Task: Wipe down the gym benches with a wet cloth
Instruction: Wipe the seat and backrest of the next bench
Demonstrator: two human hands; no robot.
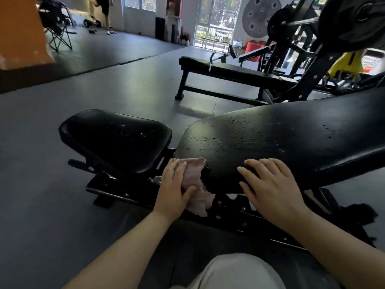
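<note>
**Supervisor:** Head view, status.

**Operator:** My left hand (175, 188) presses the pinkish cloth (198, 184) against the near lower corner of the inclined back pad (291, 140), thumb pinching a fold and fingers laid flat over it. My right hand (270, 188) rests released on the pad's near edge, fingers straight, grasping nothing. The seat pad (116, 140) sits just left of the cloth, across a narrow gap.

**Supervisor:** Failure modes?

**Operator:** Three, in my judgement. The ragged cloth hem hangs down over the frame (229, 215); it could snag on the bolts there. The pad surface is flaked and pitted; hard wiping may lift more flakes and smear them. Droplets sit on the seat pad; skipping it leaves it wet.

**Supervisor:** Containers?

**Operator:** No bucket or basin is visible. A second flat bench (229, 73) stands well apart, behind.
</note>
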